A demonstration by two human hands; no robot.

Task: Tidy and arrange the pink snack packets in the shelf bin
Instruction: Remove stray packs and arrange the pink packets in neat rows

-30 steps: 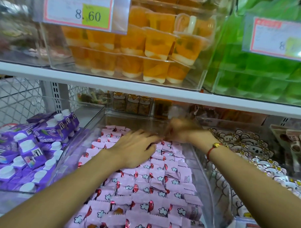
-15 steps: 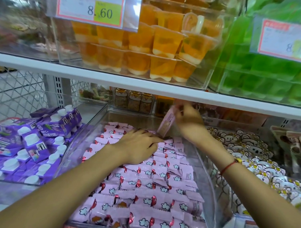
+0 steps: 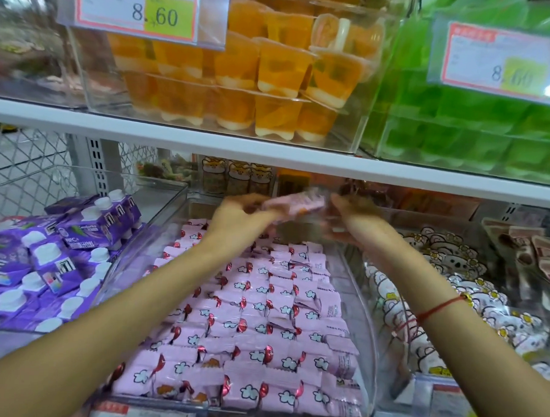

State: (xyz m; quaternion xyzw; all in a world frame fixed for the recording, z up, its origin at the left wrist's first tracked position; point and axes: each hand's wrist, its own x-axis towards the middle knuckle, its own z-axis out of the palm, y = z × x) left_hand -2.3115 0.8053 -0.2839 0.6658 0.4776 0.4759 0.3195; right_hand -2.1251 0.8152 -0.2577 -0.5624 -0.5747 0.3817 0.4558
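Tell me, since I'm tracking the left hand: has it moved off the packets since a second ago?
Yes. The left hand has lifted off the rows of pink packets toward the back of the bin, and now holds a raised packet with the right hand.

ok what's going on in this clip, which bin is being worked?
A person is tidying the clear shelf bin of pink snack packets, between the purple cartons and the white bear-print packs. The left hand and right hand together hold one pink packet above the back of the bin, blurred by motion. The packets below lie in rough rows, with a few at the right edge turned sideways.
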